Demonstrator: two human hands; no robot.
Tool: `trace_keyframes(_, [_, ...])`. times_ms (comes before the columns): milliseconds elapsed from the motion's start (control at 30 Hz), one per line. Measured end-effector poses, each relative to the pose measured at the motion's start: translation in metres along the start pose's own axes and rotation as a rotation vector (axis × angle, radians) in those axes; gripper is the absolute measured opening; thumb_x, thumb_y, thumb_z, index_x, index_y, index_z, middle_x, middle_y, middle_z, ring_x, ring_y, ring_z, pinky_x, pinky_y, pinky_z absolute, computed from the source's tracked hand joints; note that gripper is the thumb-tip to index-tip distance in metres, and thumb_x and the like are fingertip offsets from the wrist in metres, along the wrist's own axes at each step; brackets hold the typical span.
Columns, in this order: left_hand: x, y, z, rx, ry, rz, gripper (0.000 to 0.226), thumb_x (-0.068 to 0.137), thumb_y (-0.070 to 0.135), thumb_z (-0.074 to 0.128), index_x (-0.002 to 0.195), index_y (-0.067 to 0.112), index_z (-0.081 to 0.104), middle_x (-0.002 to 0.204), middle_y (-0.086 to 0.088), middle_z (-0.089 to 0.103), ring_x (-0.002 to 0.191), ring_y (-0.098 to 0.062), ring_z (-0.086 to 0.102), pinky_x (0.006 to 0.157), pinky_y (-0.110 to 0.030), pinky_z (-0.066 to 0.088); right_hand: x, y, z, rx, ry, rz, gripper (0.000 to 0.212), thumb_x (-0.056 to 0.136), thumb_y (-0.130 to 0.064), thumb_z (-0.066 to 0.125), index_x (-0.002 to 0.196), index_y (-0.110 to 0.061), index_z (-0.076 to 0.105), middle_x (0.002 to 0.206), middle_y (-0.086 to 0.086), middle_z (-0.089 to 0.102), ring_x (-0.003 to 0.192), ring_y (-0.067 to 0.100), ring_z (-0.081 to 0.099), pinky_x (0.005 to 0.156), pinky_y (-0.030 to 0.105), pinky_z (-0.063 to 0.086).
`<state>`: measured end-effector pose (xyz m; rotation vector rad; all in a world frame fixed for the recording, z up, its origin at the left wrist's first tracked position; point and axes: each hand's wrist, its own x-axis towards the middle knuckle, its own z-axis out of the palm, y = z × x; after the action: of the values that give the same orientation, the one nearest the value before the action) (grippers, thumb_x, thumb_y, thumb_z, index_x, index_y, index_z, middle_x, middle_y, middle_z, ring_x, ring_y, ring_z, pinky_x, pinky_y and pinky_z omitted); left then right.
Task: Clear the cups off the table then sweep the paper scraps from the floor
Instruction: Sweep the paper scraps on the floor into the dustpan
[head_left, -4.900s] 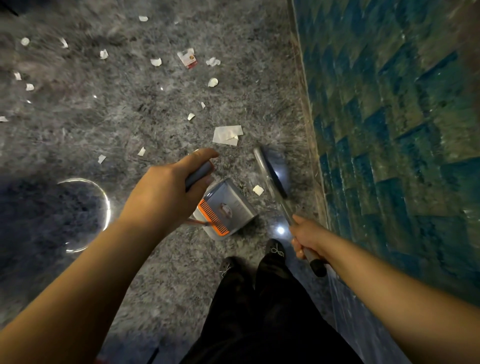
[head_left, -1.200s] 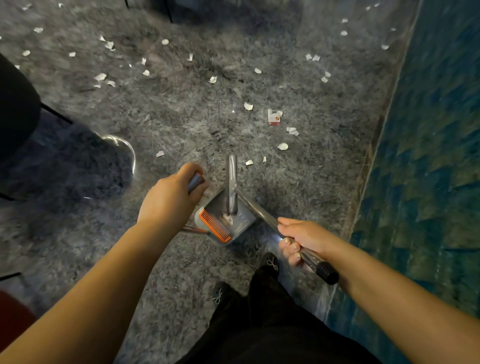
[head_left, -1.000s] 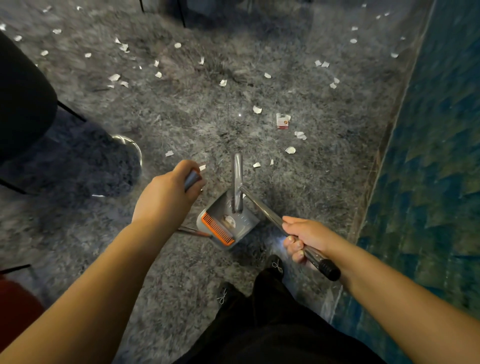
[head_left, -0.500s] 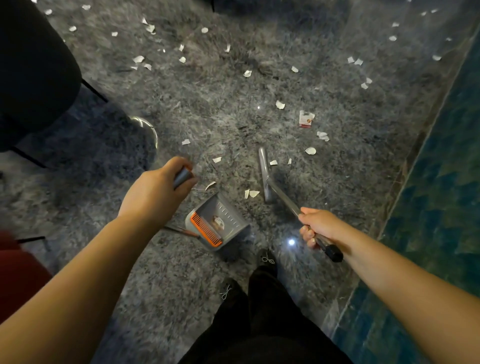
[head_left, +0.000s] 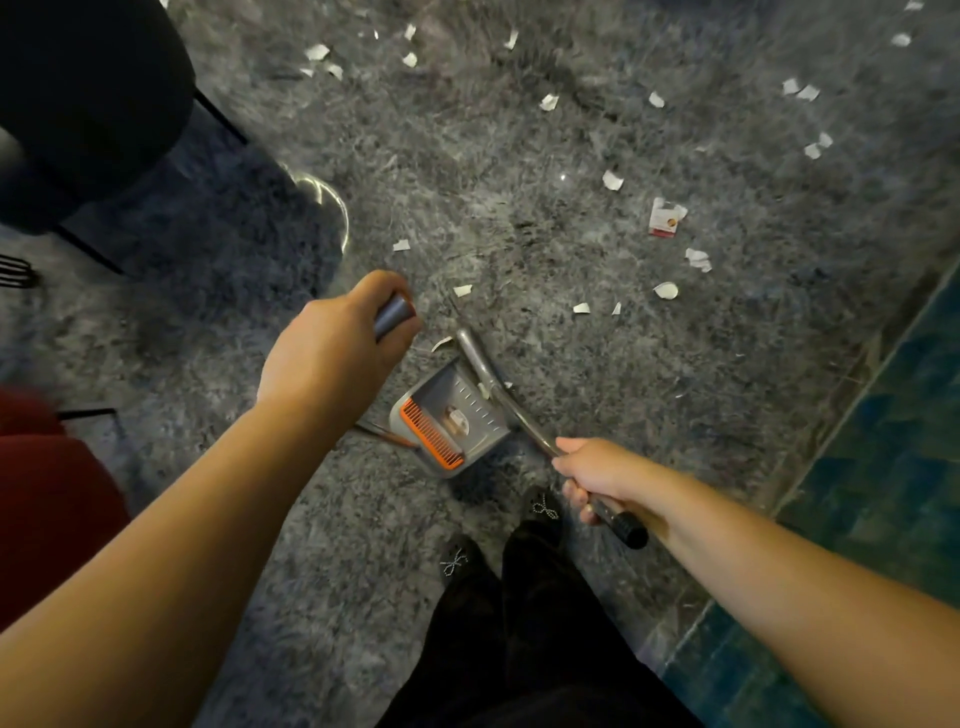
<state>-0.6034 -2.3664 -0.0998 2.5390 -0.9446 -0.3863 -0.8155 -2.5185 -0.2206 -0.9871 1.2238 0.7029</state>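
Two chairs stand at the floor's (head_left: 571, 171) left edge, one black (head_left: 88, 104), one red (head_left: 47, 493). One grey dustpan (head_left: 449, 415) lies mid-floor, mouth pointing up-right; my left hand (head_left: 332, 358) wraps its handle. One broom (head_left: 498, 395) runs diagonally from pan mouth to my right hand (head_left: 597, 473), fingers curled round it. I count roughly twenty-five paper scraps (head_left: 613, 180), scattered toward the far edge.

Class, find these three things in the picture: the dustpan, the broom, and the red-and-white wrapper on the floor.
dustpan (head_left: 462, 410): head view, on the grey inside of its tray.
broom (head_left: 519, 415): head view, on the metal shaft above the right hand.
red-and-white wrapper (head_left: 666, 218): head view, on its middle.
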Motion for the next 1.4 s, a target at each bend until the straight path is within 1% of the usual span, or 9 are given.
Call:
trace_keyframes(100, [0.001,0.001,0.000,0.013,0.014,-0.010,0.020,0.091,0.047,0.060,0.104,0.037,0.050,0.073,0.001,0.060,0.064,-0.025,0.057,0.057,-0.040,0.052,-0.011,0.001,0.001,0.012,-0.063,0.029,0.052,0.103,-0.015,0.035,0.149,-0.034,0.021,0.041,-0.003,0.042,0.029,0.006,0.035,0.035,0.013,0.032])
trace_keyframes(267, [-0.003,0.002,-0.002,0.031,0.010,-0.011,0.020,0.091,0.047,0.060,0.105,0.035,0.051,0.075,0.000,0.062,0.063,-0.024,0.057,0.056,-0.041,0.052,-0.036,-0.006,-0.007,0.074,-0.100,0.023,0.049,0.104,-0.016,0.034,0.149,-0.033,0.023,0.041,-0.002,0.042,0.029,0.005,0.033,0.032,0.012,0.029])
trace_keyframes(467, [-0.015,-0.002,-0.005,0.037,0.006,-0.003,0.024,0.090,0.044,0.062,0.108,0.031,0.054,0.074,0.003,0.059,0.059,-0.021,0.054,0.054,-0.036,0.050,-0.049,-0.011,-0.015,-0.002,-0.013,-0.061,0.049,0.103,-0.017,0.036,0.148,-0.033,0.026,0.044,-0.002,0.042,0.030,0.006,0.033,0.034,0.013,0.030])
trace_keyframes(667, [-0.010,-0.008,-0.007,0.032,0.003,-0.013,0.024,0.088,0.043,0.064,0.106,0.032,0.053,0.072,0.001,0.058,0.059,-0.022,0.052,0.054,-0.034,0.048,-0.024,-0.031,-0.039,0.000,0.071,-0.092,0.052,0.102,-0.015,0.037,0.149,-0.033,0.023,0.040,-0.002,0.044,0.029,0.007,0.034,0.034,0.015,0.031])
trace_keyframes(867, [-0.001,-0.004,-0.002,0.062,0.017,-0.010,0.024,0.090,0.044,0.062,0.108,0.031,0.053,0.073,-0.002,0.059,0.060,-0.025,0.054,0.055,-0.038,0.051,0.011,-0.041,-0.048,0.005,0.103,-0.087,0.055,0.101,-0.015,0.037,0.150,-0.032,0.019,0.057,0.003,0.043,0.030,0.007,0.036,0.036,0.016,0.033])
trace_keyframes(933, [0.000,-0.003,0.000,0.081,0.027,-0.001,0.025,0.090,0.045,0.060,0.108,0.031,0.052,0.072,-0.001,0.058,0.059,-0.027,0.054,0.054,-0.038,0.051,0.021,-0.042,-0.044,0.016,0.079,-0.066,0.051,0.102,-0.014,0.036,0.148,-0.032,0.022,0.057,0.003,0.042,0.029,0.007,0.036,0.036,0.016,0.033])
trace_keyframes(1067, [-0.003,0.001,0.004,0.117,0.017,-0.002,0.025,0.091,0.046,0.058,0.110,0.030,0.053,0.073,-0.002,0.061,0.061,-0.029,0.056,0.053,-0.039,0.051,0.026,-0.040,-0.026,0.016,0.000,-0.014,0.056,0.103,-0.012,0.034,0.151,-0.034,0.015,0.047,0.001,0.042,0.029,0.008,0.034,0.035,0.016,0.032])
trace_keyframes(1200, [-0.006,0.006,0.006,0.140,0.019,0.007,0.026,0.092,0.046,0.058,0.110,0.027,0.055,0.071,0.000,0.059,0.060,-0.027,0.054,0.051,-0.034,0.047,0.016,-0.038,-0.016,0.083,-0.099,0.036,0.053,0.104,-0.012,0.033,0.150,-0.034,0.018,0.041,0.000,0.041,0.028,0.007,0.033,0.033,0.014,0.030])
trace_keyframes(1400, [-0.009,0.002,0.003,0.143,0.001,-0.011,0.030,0.092,0.046,0.057,0.115,0.028,0.054,0.074,-0.001,0.061,0.063,-0.029,0.057,0.053,-0.034,0.047,-0.008,-0.031,-0.016,0.052,-0.110,-0.020,0.052,0.104,-0.012,0.034,0.150,-0.030,0.023,0.046,-0.001,0.040,0.031,0.006,0.031,0.033,0.014,0.029])
